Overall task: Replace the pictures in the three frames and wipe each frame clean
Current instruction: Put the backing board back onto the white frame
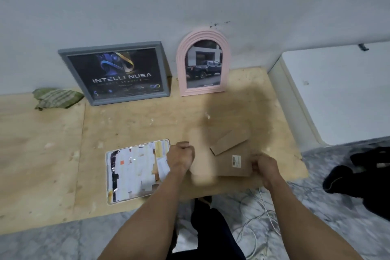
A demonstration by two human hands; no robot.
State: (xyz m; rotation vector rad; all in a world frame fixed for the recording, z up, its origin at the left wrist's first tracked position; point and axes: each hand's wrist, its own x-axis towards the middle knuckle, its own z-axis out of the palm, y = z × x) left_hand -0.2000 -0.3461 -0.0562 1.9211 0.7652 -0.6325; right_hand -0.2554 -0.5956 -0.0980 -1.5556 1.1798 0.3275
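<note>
third frame (pixel 229 159) face-down on plywood surface (pixel 52 154), near front edge | left hand (pixel 181 155) fingers curled at its left edge, right hand (pixel 263 165) fingers pinch right edge | likely light, stiff, glass maybe fragile; hold by edges

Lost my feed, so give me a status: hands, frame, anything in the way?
Both hands, left and right, grip the face-down frame. Its stand is up. Photo sheet lies just left. Nothing blocking.

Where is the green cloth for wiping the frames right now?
In the head view, the green cloth lies crumpled on the plywood board at far left, against the wall, just left of the grey frame.
</note>
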